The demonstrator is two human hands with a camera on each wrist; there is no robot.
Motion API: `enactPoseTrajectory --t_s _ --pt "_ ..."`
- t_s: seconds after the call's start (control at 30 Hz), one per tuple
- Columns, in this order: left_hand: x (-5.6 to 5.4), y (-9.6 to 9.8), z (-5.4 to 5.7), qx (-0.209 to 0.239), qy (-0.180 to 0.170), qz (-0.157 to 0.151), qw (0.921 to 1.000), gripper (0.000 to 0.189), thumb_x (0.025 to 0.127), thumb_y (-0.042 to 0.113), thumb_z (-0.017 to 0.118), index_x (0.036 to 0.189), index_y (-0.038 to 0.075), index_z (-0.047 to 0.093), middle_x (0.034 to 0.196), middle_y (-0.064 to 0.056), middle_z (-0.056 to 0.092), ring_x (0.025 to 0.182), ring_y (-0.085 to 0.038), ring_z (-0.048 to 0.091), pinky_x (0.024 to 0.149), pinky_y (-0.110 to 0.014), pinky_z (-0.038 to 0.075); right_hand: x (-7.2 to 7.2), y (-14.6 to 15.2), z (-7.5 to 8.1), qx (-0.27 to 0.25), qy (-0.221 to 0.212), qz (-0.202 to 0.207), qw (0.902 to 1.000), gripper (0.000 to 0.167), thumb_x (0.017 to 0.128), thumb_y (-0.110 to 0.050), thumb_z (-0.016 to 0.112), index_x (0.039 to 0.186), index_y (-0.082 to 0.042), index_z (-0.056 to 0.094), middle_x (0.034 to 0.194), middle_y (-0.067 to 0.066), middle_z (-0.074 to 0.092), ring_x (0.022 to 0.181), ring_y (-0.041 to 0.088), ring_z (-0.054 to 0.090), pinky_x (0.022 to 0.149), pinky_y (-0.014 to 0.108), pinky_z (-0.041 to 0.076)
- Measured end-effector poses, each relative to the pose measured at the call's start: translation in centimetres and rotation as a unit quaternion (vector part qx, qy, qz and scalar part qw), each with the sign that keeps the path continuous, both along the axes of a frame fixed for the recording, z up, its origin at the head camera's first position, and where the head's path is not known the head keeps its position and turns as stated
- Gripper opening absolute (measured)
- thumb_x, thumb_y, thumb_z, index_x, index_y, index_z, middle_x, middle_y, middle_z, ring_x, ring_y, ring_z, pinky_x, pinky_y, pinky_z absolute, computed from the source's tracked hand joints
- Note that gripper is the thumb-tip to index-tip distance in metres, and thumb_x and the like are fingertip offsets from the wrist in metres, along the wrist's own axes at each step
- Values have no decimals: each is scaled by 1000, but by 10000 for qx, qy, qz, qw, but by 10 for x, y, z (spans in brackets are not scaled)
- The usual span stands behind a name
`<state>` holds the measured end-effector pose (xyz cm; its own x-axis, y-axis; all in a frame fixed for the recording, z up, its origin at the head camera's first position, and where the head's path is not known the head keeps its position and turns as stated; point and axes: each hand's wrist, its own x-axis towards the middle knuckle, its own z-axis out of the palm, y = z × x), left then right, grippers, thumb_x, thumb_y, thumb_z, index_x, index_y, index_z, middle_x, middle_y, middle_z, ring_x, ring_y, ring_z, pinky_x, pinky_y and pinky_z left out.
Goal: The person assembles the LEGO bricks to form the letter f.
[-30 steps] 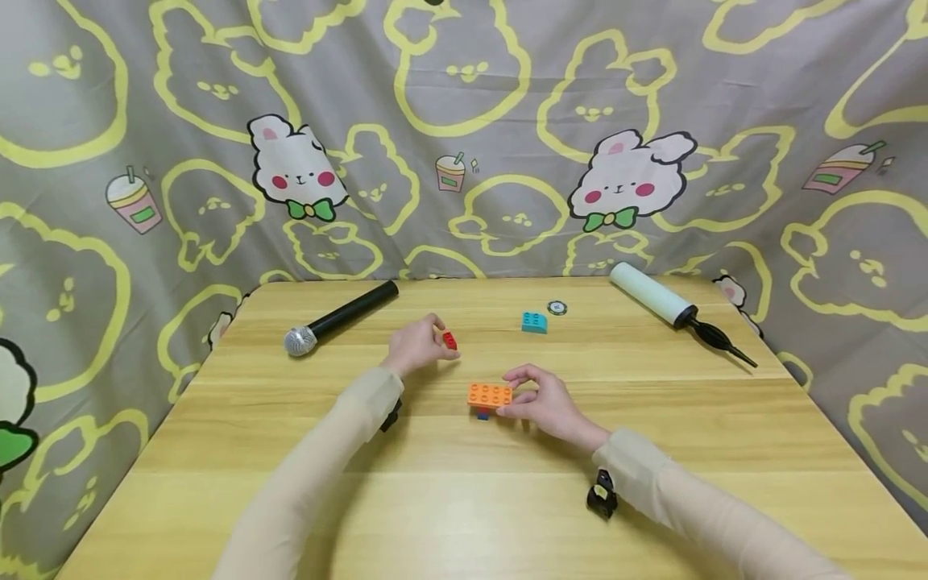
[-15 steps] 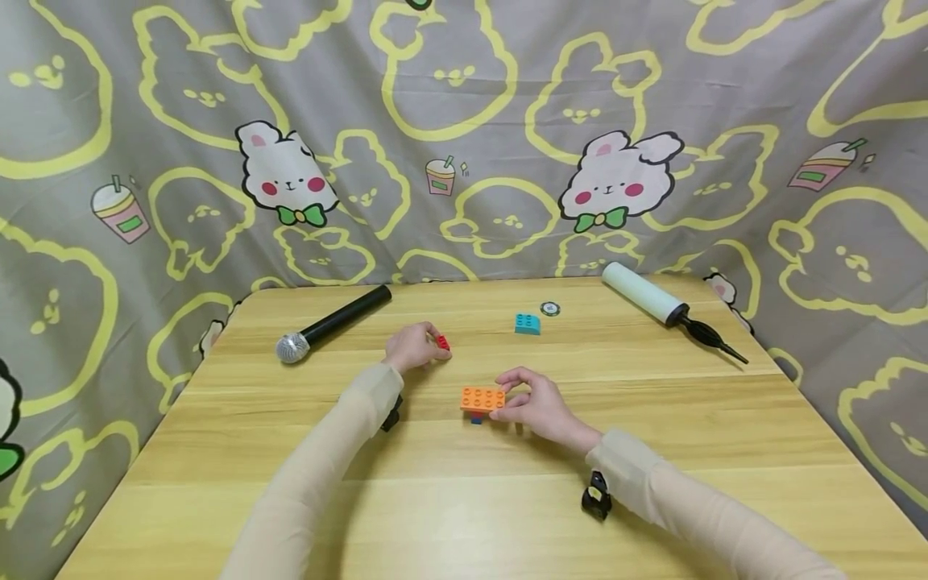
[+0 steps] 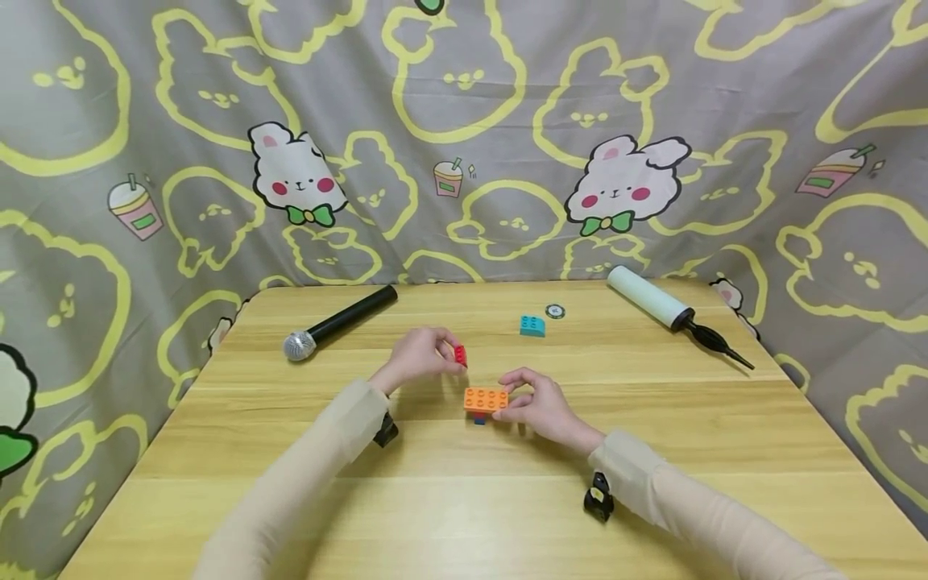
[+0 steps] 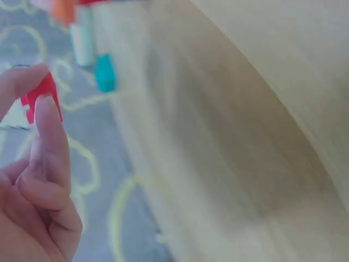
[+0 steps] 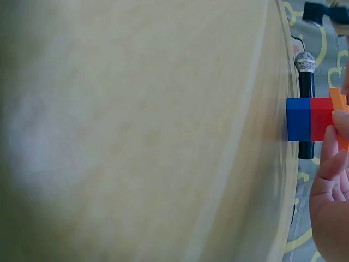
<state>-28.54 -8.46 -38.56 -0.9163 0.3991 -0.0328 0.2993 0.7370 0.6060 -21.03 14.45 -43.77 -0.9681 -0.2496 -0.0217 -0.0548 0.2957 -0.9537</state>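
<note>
Between thumb and fingertip, my left hand [image 3: 422, 354] pinches a small red toy brick [image 3: 460, 356], raised over the table. The left wrist view shows the same red brick [image 4: 43, 98] partly covered by the fingers. My right hand [image 3: 545, 408] grips the right end of an orange toy brick [image 3: 486, 399] with studs on top. Beneath it, in the right wrist view, a red brick [image 5: 321, 119] and a blue brick [image 5: 298, 119] form a stack with the orange one. The left hand is behind and left of this stack, apart from it.
A teal brick [image 3: 532, 326] and a round chip [image 3: 555, 311] lie toward the back of the wooden table [image 3: 464, 515]. At back left is a microphone [image 3: 341, 322]; at back right, a hand pump [image 3: 652, 300]. A patterned curtain [image 3: 500, 105] hangs behind.
My left hand has lifted the red brick off the table and brought it nearer to the orange brick. The right hand keeps its grip on the stack, nearly still.
</note>
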Motion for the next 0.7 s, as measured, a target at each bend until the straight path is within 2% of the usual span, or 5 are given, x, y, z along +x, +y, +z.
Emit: enactPoseTrajectory --t_s 0.13,0.23,0.4,0.7 --pt "17 2 13 -318 235 -603 9974 36 70 34 82 99 18 68 71 13 66 56 -6 57 56 -24 41 1 0 1 44 28 16 10000 49 74 -2 79 117 1 56 107 13 58 77 18 69 67 26 55" --pt "26 5 18 -551 327 -892 9939 34 68 37 82 96 21 69 70 17 64 58 -6 51 55 -23 37 1 0 1 62 50 26 10000 49 74 -3 79 117 1 56 108 14 58 78 19 70 67 26 55" --pt "34 9 16 -785 321 -932 9920 33 68 40 82 93 25 68 68 20 63 62 -5 52 59 -25 39 1 0 1 53 14 31 10000 51 73 -2 80 117 2 56 108 13 59 79 19 70 66 26 54" --pt "39 13 11 -645 214 -871 9939 30 67 35 83 91 23 69 67 19 63 62 -4 54 61 -26 41 3 -5 2 45 16 125 9999 52 74 -4 80 119 3 55 111 15 59 78 17 69 65 24 53"
